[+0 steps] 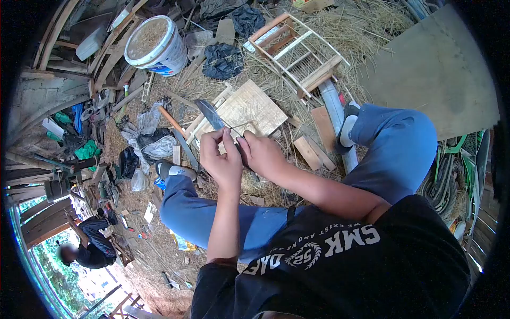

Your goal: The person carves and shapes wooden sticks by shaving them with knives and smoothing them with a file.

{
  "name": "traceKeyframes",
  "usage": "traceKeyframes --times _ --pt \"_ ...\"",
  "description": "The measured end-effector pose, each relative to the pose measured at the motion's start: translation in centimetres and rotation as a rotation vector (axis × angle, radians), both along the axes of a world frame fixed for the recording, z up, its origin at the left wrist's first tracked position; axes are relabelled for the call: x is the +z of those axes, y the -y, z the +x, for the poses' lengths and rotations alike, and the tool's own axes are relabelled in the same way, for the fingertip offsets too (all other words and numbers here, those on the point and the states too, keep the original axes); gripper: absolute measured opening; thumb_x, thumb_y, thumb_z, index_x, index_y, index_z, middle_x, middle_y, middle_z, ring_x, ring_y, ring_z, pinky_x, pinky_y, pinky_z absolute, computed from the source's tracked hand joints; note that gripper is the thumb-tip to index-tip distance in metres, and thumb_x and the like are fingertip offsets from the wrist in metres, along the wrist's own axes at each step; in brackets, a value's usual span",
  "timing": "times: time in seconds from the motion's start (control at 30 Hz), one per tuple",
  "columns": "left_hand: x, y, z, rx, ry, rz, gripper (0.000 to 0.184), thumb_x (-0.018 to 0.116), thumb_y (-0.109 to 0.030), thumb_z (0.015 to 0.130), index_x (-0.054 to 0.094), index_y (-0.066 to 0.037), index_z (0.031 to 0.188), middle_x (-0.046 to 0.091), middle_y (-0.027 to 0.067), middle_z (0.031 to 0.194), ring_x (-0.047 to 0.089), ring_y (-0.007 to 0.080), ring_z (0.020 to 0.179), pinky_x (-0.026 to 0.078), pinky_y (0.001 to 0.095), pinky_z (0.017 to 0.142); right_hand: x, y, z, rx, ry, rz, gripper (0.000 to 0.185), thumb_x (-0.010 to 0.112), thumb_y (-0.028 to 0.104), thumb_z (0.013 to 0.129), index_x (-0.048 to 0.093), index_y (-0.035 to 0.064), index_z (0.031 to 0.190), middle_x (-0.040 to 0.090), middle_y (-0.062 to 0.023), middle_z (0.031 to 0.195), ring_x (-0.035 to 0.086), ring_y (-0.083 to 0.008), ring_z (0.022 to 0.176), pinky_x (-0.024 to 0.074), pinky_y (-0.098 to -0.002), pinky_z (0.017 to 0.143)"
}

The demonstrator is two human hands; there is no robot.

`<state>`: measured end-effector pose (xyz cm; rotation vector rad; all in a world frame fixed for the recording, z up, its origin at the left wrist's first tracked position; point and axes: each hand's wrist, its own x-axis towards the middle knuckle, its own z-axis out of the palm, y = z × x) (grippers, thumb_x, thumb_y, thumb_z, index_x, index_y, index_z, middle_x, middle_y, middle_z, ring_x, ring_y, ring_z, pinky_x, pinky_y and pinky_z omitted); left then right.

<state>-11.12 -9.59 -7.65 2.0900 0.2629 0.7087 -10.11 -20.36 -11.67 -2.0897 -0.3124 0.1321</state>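
Observation:
A knife with a broad, dark blade [211, 114] points up and to the left from between my hands. Its dark handle lies in the closed fingers of my right hand [261, 154]. My left hand [220, 159] is beside it, thumb and finger pinched together at a thin strip [240, 126]; the grip is partly hidden. Both hands are close together above the near edge of a pale wooden board [254, 109] on the ground. To the left of the board lies a long saw-like blade [185, 151] with an orange-brown wooden handle [171, 120].
A slatted wooden frame [297, 53] stands beyond the board. A white bucket [158, 48] is at the back left, near black plastic bags [223, 61]. Wood offcuts [308, 152] lie by my foot. A grey sheet [430, 69] covers the right. Another person [95, 242] sits far left.

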Motion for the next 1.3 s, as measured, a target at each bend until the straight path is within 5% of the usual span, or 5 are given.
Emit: traceKeyframes --times 0.5,0.7,0.83,1.03,1.3 --pt "0.1 0.7 0.7 -0.039 0.035 0.06 0.007 0.068 0.005 0.089 0.062 0.003 0.087 0.064 0.0138 0.083 0.064 0.0258 0.073 0.051 0.0345 0.069 -9.7 3.0 -0.1 -0.001 -0.321 -0.33 0.046 0.045 0.037 0.107 0.069 -0.001 0.1 0.071 -0.027 0.086 0.07 -0.0463 0.081 0.0555 -0.056 0.075" --pt "-0.1 0.1 0.6 -0.029 0.029 -0.059 0.009 0.066 0.004 0.093 0.06 0.005 0.088 0.063 0.0125 0.085 0.066 0.0185 0.078 0.055 0.0305 0.074 -10.2 2.4 -0.1 -0.067 -0.28 -0.183 0.047 0.043 0.037 0.107 0.069 -0.0005 0.096 0.07 -0.0284 0.086 0.069 -0.0467 0.083 0.055 -0.0552 0.079" --pt "0.0 -0.7 0.2 -0.041 -0.05 -0.086 0.008 0.064 0.001 0.099 0.057 0.002 0.095 0.067 0.0087 0.093 0.066 0.0104 0.087 0.053 0.024 0.078 -4.1 1.5 0.9 -0.127 -0.237 -0.009 0.045 0.044 0.034 0.106 0.067 -0.0021 0.091 0.069 -0.0288 0.083 0.068 -0.048 0.08 0.0537 -0.0556 0.077" --pt "-0.2 -0.5 0.2 -0.052 -0.026 -0.176 0.009 0.065 0.005 0.095 0.058 0.007 0.09 0.062 0.0116 0.091 0.064 0.014 0.088 0.055 0.028 0.081 2.8 0.6 0.8 -0.036 -0.216 0.167 0.04 0.051 0.029 0.105 0.061 -0.003 0.084 0.063 -0.0295 0.072 0.064 -0.0487 0.071 0.0501 -0.0553 0.065" --pt "0.1 -0.1 0.0 -0.016 -0.048 -0.102 0.009 0.066 0.005 0.094 0.059 0.008 0.089 0.064 0.0129 0.089 0.065 0.0155 0.084 0.056 0.0292 0.079 1.7 0.1 -0.3 0.001 -0.066 0.16 0.039 0.05 0.031 0.106 0.059 -0.001 0.086 0.064 -0.027 0.071 0.064 -0.0488 0.067 0.0504 -0.0571 0.063"
